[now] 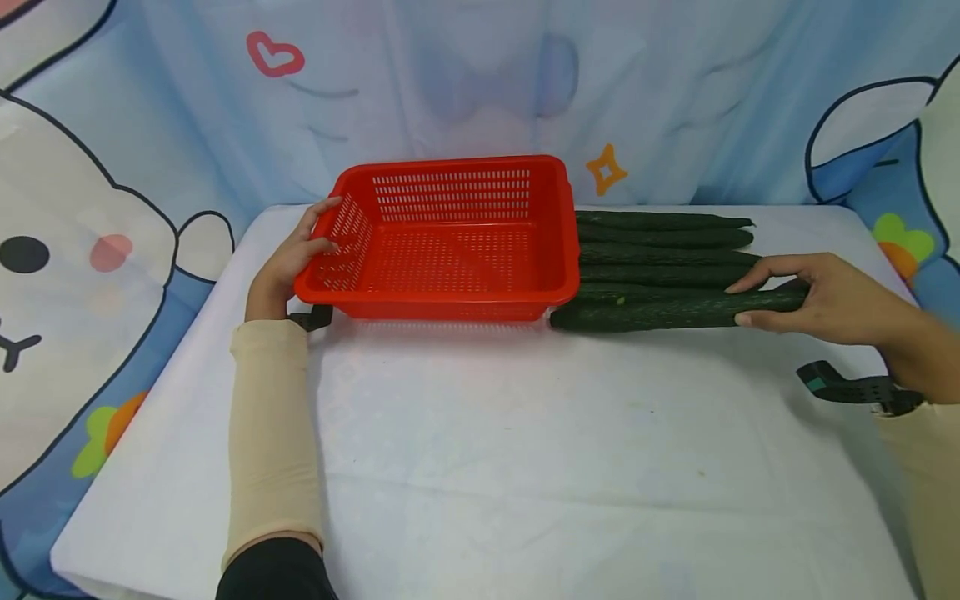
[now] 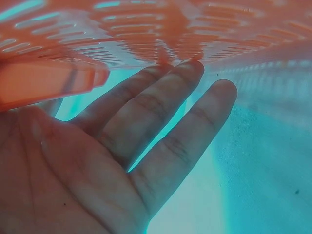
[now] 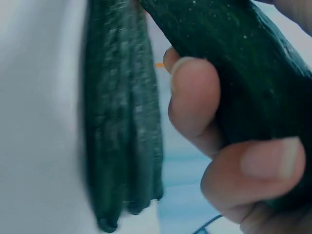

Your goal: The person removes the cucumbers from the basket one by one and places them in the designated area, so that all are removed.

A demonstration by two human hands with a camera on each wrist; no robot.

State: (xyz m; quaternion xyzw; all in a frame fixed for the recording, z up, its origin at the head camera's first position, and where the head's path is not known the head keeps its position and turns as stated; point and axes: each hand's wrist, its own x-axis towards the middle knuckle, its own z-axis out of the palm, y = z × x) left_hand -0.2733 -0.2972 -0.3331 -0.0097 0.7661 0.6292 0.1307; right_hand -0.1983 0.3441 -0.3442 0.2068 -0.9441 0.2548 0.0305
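An empty red plastic basket with slotted walls stands left of centre at the back of the table. My left hand grips its left end; in the left wrist view the fingers reach beneath the slotted red plastic. Right of the basket, several dark green cucumbers lie side by side, their left ends partly hidden by it. My right hand pinches the right end of the nearest cucumber between thumb and fingers. The right wrist view shows this cucumber angled away from the others.
A white cloth covers the table, with a few tiny specks on it. Behind the table hangs a light blue curtain printed with cartoon figures.
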